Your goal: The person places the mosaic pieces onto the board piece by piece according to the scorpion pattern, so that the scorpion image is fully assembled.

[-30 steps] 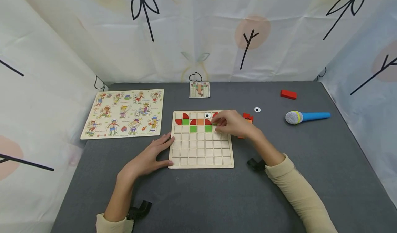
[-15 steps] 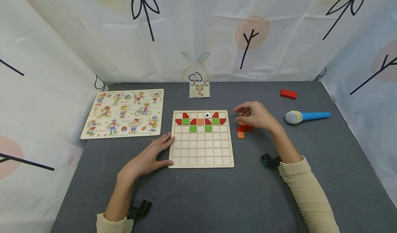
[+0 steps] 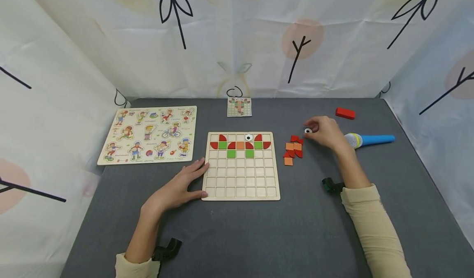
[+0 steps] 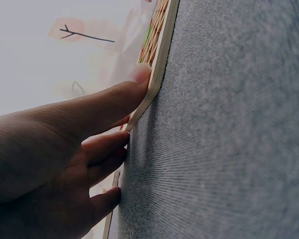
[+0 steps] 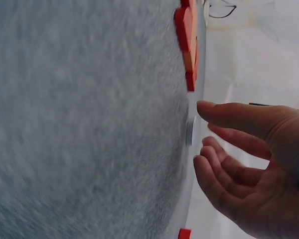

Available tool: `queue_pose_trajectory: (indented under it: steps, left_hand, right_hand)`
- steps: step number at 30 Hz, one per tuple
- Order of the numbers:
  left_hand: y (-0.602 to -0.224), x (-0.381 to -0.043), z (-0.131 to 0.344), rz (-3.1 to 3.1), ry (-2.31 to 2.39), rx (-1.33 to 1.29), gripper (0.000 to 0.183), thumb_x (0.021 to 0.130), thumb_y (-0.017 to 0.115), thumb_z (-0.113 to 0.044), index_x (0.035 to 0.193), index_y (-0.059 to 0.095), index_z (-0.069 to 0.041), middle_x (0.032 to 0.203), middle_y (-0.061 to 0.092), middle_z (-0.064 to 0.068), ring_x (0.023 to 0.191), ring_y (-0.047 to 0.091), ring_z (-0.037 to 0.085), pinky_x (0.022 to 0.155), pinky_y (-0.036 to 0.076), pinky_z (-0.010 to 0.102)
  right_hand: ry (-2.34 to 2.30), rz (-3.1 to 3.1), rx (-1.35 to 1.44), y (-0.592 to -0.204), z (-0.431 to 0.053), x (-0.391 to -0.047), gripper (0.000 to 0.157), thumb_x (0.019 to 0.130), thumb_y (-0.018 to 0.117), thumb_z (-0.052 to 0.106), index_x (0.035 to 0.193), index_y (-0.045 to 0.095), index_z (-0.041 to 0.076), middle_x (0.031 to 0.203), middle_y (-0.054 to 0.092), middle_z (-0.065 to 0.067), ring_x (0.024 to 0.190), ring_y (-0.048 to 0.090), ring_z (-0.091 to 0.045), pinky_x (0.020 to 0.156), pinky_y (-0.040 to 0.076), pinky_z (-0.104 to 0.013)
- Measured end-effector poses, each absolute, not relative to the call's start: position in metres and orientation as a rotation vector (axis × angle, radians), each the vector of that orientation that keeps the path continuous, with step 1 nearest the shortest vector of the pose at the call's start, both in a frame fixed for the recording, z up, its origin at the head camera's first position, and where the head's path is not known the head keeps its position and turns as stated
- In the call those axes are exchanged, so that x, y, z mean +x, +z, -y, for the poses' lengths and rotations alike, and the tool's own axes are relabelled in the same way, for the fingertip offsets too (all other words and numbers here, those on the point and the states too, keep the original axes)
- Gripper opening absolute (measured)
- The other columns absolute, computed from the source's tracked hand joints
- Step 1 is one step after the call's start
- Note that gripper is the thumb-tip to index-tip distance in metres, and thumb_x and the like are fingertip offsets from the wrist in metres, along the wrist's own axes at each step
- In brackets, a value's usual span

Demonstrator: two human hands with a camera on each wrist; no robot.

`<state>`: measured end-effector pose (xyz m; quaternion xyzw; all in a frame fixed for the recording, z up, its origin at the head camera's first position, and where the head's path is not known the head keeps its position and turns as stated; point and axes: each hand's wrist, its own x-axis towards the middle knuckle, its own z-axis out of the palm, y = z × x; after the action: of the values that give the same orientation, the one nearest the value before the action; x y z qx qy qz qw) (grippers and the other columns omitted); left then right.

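A wooden grid board [image 3: 240, 183] lies in the middle of the table. Red quarter-round, green and orange tiles sit in its upper rows, along with a white eye disc [image 3: 249, 137] bearing a black centre. My left hand [image 3: 177, 189] rests against the board's left edge, thumb by the near corner and fingers spread farther up. Right of the board, my right hand [image 3: 326, 133] hovers by a second eye disc [image 3: 307, 130]. In the right wrist view that disc [image 5: 190, 130] lies flat on the table, thumb and fingers parted beside it, with a small gap visible.
Loose red and orange tiles [image 3: 293, 146] lie between the board and my right hand. A small pattern card [image 3: 239, 107] lies behind the board. A picture puzzle [image 3: 148, 136] is at left; a toy microphone [image 3: 374, 140] and a red block [image 3: 345, 113] are at right.
My right hand has left the board's upper right, passed over the loose tiles and reached the eye disc. A red quarter-round tile now shows where it was. My left hand stays put.
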<state>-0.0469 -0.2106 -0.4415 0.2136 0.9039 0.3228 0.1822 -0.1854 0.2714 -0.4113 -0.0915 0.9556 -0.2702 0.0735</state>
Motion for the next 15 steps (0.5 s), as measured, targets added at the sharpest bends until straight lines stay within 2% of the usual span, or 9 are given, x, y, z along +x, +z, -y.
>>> queue_pose_trajectory:
  steps: [5, 8, 10, 11, 15]
  left_hand:
    - [-0.45, -0.047, 0.215, -2.554, 0.976, 0.66, 0.093, 0.095, 0.085, -0.037, 0.169, 0.038, -0.008, 0.181, 0.024, 0.02, 0.167, 0.022, 0.049, 0.135, 0.014, 0.073]
    - [-0.45, -0.048, 0.217, -2.558, 0.979, 0.687, 0.093, 0.095, 0.084, -0.039, 0.169, 0.037, -0.009, 0.18, 0.024, 0.021, 0.167, 0.022, 0.051, 0.133, 0.015, 0.075]
    - [-0.455, -0.048, 0.219, -2.561, 0.99, 0.701, 0.092, 0.096, 0.083, -0.039, 0.17, 0.036, -0.01, 0.181, 0.023, 0.019, 0.168, 0.021, 0.049, 0.135, 0.013, 0.072]
    - [-0.45, -0.048, 0.217, -2.556, 0.991, 0.69, 0.093, 0.095, 0.084, -0.039, 0.17, 0.037, -0.01, 0.181, 0.025, 0.02, 0.166, 0.022, 0.052, 0.132, 0.015, 0.076]
    - [-0.452, -0.048, 0.217, -2.564, 0.992, 0.704, 0.092, 0.095, 0.083, -0.04, 0.169, 0.038, -0.01, 0.18, 0.026, 0.021, 0.166, 0.023, 0.052, 0.132, 0.017, 0.075]
  right_hand:
    - [-0.749, -2.842, -0.205, -0.415, -0.277, -0.19, 0.044, 0.097, 0.081, 0.022, 0.127, 0.071, -0.008, 0.121, 0.073, -0.031, 0.111, 0.068, -0.043, 0.099, 0.055, -0.058]
    - [-0.727, -2.844, -0.194, -0.416, -0.279, -0.191, 0.044, 0.098, 0.081, 0.026, 0.125, 0.072, -0.008, 0.118, 0.074, -0.03, 0.108, 0.067, -0.042, 0.094, 0.055, -0.056]
    - [-0.718, -2.854, -0.195, -0.417, -0.279, -0.192, 0.042, 0.098, 0.08, 0.027, 0.123, 0.073, -0.007, 0.115, 0.075, -0.029, 0.105, 0.067, -0.041, 0.089, 0.055, -0.052]
    - [-0.717, -2.858, -0.197, -0.417, -0.279, -0.192, 0.04, 0.099, 0.08, 0.026, 0.121, 0.074, -0.007, 0.113, 0.076, -0.028, 0.103, 0.067, -0.04, 0.087, 0.054, -0.049]
    - [-0.715, -2.871, -0.221, -0.418, -0.279, -0.193, 0.036, 0.099, 0.079, 0.024, 0.116, 0.075, -0.006, 0.108, 0.077, -0.026, 0.099, 0.068, -0.038, 0.08, 0.052, -0.039]
